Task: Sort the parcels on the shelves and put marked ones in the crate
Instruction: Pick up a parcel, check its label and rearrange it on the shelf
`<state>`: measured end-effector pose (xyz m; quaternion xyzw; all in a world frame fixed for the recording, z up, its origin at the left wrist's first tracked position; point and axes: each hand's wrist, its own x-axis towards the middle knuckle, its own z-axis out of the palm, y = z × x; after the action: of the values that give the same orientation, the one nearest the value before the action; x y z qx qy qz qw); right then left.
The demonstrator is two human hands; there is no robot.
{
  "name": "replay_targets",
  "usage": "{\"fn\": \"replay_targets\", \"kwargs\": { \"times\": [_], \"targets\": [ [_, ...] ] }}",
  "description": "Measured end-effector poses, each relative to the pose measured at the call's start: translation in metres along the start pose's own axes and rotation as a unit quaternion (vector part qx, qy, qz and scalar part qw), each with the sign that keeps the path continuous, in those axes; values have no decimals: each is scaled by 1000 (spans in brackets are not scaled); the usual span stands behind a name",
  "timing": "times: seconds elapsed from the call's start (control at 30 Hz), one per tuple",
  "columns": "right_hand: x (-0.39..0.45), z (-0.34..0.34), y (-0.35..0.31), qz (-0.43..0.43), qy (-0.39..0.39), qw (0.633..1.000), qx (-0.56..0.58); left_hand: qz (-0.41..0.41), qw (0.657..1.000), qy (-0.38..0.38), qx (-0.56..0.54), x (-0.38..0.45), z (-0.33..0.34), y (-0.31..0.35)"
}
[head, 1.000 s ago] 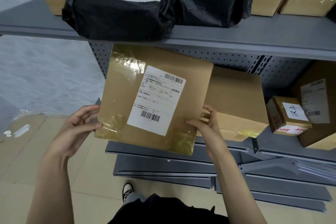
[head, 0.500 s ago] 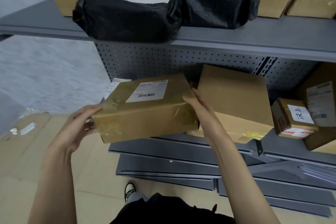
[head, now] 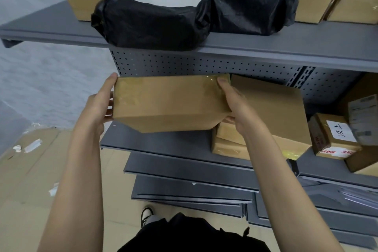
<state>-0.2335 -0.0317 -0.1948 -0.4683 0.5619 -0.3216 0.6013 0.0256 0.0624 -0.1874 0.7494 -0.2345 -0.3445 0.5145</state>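
A brown taped cardboard parcel point(head: 169, 104) hangs in front of the lower shelf point(head: 163, 143), held at both ends. My left hand point(head: 100, 106) grips its left end and my right hand point(head: 235, 106) grips its right end. A plain brown side faces me; its white label is out of sight. To the right, a larger brown box point(head: 274, 108) leans on smaller parcels on the same shelf. No crate shows in the head view.
Two black plastic-wrapped parcels point(head: 151, 18) point(head: 251, 6) and several brown boxes sit on the upper shelf point(head: 286, 45). A small box with a handwritten white label point(head: 335, 135) stands at the right. Loose grey shelf panels point(head: 190, 188) lie stacked on the floor, flattened cardboard point(head: 30, 170) at left.
The parcel has been tipped away from me: its labelled face, upright a second ago, has rolled up and out of view. Both hands shifted to its ends and moved it toward the lower shelf.
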Motion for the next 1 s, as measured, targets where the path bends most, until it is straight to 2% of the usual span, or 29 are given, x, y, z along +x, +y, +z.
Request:
{"fn": "replay_targets", "kwargs": {
  "times": [0.13,0.23,0.6,1.0],
  "targets": [
    [2,2,1,-3,7,1000,-14,-1,1000,-8,8,5,3,-1],
    [3,5,14,5,12,1000,0,-16,999,-43,14,9,7,-10],
    [9,35,90,64,-10,997,-37,-114,985,-121,-47,53,9,-97],
    [32,51,113,131,-25,991,-13,-115,977,-178,-24,89,27,-147]
  ]
}}
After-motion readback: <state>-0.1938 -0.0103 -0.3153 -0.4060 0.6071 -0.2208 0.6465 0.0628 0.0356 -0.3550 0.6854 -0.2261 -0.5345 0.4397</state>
